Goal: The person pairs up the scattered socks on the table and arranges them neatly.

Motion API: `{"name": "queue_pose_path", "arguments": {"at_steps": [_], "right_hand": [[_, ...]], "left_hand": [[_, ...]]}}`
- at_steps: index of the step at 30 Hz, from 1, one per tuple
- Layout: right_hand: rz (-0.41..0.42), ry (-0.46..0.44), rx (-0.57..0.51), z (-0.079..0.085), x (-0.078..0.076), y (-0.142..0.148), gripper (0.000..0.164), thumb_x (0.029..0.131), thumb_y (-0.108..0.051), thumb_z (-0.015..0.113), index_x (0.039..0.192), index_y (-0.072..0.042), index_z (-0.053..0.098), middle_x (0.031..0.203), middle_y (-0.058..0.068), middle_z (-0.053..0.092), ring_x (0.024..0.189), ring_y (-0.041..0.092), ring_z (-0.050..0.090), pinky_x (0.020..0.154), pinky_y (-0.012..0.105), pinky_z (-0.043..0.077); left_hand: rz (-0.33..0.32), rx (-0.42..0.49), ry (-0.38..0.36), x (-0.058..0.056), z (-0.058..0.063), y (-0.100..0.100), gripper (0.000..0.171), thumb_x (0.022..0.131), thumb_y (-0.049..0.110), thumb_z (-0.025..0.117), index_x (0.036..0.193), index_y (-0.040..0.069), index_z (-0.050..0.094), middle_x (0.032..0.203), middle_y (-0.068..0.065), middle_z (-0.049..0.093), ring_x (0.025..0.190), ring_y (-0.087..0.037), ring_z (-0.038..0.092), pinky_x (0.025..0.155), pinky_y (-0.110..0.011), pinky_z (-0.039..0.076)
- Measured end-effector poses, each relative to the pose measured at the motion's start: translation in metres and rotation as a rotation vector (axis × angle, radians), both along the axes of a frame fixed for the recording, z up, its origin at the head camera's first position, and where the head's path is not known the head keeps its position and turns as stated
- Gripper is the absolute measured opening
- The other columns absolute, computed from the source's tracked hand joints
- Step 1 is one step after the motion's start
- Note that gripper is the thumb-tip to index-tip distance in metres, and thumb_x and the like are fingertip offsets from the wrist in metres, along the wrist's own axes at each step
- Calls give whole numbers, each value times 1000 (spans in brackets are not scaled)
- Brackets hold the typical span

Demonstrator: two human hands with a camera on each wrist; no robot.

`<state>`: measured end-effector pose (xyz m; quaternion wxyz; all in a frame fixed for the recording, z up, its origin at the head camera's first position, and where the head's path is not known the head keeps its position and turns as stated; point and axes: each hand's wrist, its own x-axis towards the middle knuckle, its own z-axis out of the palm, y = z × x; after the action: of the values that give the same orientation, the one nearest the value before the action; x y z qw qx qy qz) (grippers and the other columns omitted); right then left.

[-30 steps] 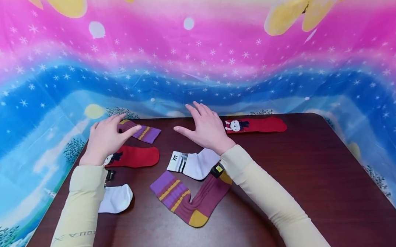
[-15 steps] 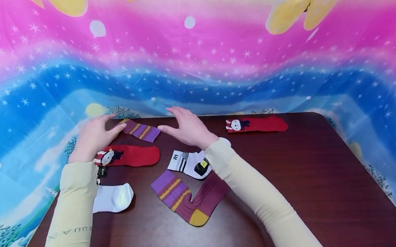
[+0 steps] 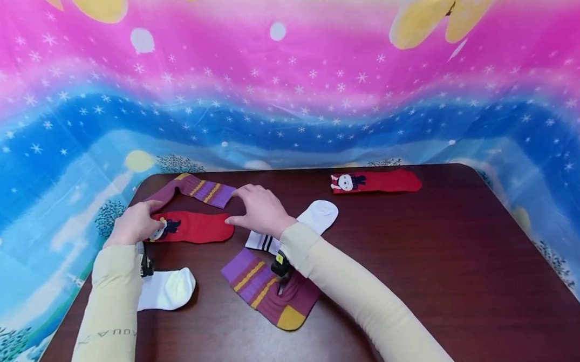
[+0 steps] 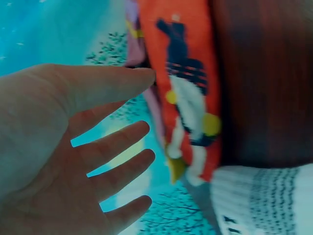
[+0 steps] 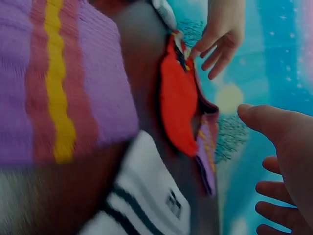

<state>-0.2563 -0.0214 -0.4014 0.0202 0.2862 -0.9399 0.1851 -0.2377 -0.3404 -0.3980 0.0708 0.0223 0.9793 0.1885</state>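
A red sock [image 3: 204, 227] with a cartoon figure lies at the left of the table. My left hand [image 3: 133, 223] hovers at its cuff end, fingers spread and holding nothing; whether the thumb touches the sock I cannot tell. Past the toe end my right hand [image 3: 262, 209] is held over the table, thumb and fingers apart, also holding nothing. Behind the red sock lies a purple and maroon sock [image 3: 208, 191] with yellow stripes. Below my right forearm are a white sock [image 3: 318, 216] with black stripes and another purple striped sock [image 3: 255, 277], both partly covered.
Another white sock [image 3: 173, 288] lies near my left sleeve, partly hidden by it. At the back right a second red sock [image 3: 387, 181] lies flat on the dark wooden table [image 3: 448, 249]. A patterned cloth [image 3: 287, 111] hangs behind the table's back edge.
Both hands have moved left and then nearer to me, from the back striped sock towards the red sock's ends. More of the striped sock shows now. The socks lie where they were.
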Motion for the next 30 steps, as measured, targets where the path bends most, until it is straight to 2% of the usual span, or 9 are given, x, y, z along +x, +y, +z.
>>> {"name": "queue_pose_path", "arguments": {"at_steps": [8, 17, 21, 25, 30], "right_hand": [[16, 19, 68, -12, 1, -18, 69, 87, -59, 74, 141, -17, 60, 139, 3, 58, 127, 22, 50, 106, 40, 40], [36, 42, 202, -25, 2, -24, 69, 86, -55, 76, 143, -20, 60, 140, 0, 58, 127, 21, 51, 103, 37, 41], [68, 35, 252, -26, 2, -21, 69, 87, -53, 76, 145, -19, 59, 142, 1, 57, 130, 21, 50, 105, 38, 40], [67, -5, 255, -26, 1, -18, 69, 88, -53, 76, 146, -19, 58, 142, 1, 58, 131, 22, 49, 105, 39, 38], [65, 6, 246, -30, 2, -18, 68, 87, -53, 76, 145, -21, 59, 137, 0, 61, 125, 20, 51, 102, 38, 39]], "left_hand": [[5, -24, -25, -1, -13, 0, 68, 82, 13, 79, 141, -5, 52, 132, -37, 50, 118, -55, 42, 93, -79, 29], [-55, -28, -59, -1, -9, 13, 69, 83, 16, 82, 140, -9, 52, 131, -36, 54, 121, -53, 44, 93, -75, 29], [-63, -13, -83, -1, -7, 17, 69, 84, 15, 83, 139, -13, 52, 134, -37, 52, 121, -52, 46, 98, -71, 36], [-60, -1, -92, 0, -8, 18, 70, 85, 15, 83, 139, -14, 51, 135, -38, 50, 120, -52, 48, 96, -68, 42], [-55, 24, -100, 1, -9, 17, 67, 85, 16, 83, 137, -14, 53, 130, -37, 53, 116, -51, 50, 91, -66, 46]]}}
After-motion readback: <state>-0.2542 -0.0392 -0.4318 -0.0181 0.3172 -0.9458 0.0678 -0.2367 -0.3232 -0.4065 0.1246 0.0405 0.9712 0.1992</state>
